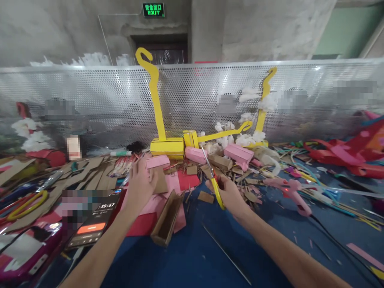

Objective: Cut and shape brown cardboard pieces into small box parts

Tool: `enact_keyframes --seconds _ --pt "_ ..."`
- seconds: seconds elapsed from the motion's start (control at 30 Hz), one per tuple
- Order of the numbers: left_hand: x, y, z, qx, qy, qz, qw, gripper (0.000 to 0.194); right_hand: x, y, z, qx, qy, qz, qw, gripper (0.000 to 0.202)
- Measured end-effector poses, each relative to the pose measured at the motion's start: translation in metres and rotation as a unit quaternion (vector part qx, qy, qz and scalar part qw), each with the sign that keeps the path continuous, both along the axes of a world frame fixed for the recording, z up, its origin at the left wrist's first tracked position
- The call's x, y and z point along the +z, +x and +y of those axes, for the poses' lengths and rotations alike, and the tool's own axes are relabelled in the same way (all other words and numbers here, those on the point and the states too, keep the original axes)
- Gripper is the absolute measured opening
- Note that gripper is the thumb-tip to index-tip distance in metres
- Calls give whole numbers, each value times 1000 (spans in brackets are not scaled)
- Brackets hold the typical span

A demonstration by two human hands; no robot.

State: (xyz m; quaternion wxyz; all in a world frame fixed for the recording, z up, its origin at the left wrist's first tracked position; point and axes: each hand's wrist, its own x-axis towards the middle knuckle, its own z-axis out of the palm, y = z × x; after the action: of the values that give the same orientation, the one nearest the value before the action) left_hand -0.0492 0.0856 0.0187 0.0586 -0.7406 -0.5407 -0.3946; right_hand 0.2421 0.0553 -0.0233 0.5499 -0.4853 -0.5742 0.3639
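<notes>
My right hand is closed around the yellow handles of a pair of scissors; the blades point up and away. My left hand is raised over pink and red paper, its fingers apart beside a small pink box. Whether a fingertip touches that box is hard to tell. Below and between the hands lies an open cardboard trough. A small cardboard piece sits near the scissors. Two more pink boxes, the nearer pink box and the farther pink box, lie behind.
Yellow boxes with hooked necks stand by the perforated metal screen. A pink glue gun with its cord lies right. A metal rod lies in front. Left are a phone and cardboard strips. Scraps litter the blue table.
</notes>
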Motion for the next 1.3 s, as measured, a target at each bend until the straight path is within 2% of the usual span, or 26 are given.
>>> enact_keyframes --seconds 0.03,0.1,0.17,0.33,0.4,0.47,0.57,0.7,0.8,0.9,1.03,1.13,1.2,1.23,1.3 --pt "2 6 3 -15 -4 28 999 45 0 0 1 -3 -3 4 1000 47" --pt "4 25 15 -89 -45 108 989 29 -1 0 3 -8 -8 5 1000 49" --pt "3 49 33 -145 -80 178 970 23 -3 0 4 -14 -11 0 1000 49" --pt "-3 102 91 -187 -144 269 934 36 -8 3 6 -29 -3 -35 999 46" --pt "-1 111 105 -203 -160 276 926 36 -10 6 8 -36 1 -54 998 45" --pt "5 112 108 -214 -167 260 927 36 -10 9 10 -40 5 -76 996 42" --pt "17 102 97 -219 -170 193 941 36 -8 13 9 -50 12 -120 991 32" --pt "30 76 62 -227 -172 60 957 34 -2 22 5 -64 28 -191 979 19" --pt "31 54 31 -218 -173 -43 960 34 0 28 4 -66 35 -225 971 15" --pt "28 40 3 -225 -199 -102 948 42 4 29 4 -77 45 -237 967 13" --pt "23 45 -24 -237 -206 -121 941 41 18 14 -10 -35 80 -221 971 14" --pt "21 59 -35 -245 -198 -116 942 32 30 -7 -25 45 94 -184 977 32" --pt "19 64 -40 -252 -198 -100 942 29 32 -18 -32 65 90 -157 981 26" --pt "17 64 -42 -247 -194 -84 946 30 32 -21 -34 67 83 -143 984 24" --pt "14 59 -46 -200 -174 -41 963 31 29 -23 -34 61 66 -111 990 23"
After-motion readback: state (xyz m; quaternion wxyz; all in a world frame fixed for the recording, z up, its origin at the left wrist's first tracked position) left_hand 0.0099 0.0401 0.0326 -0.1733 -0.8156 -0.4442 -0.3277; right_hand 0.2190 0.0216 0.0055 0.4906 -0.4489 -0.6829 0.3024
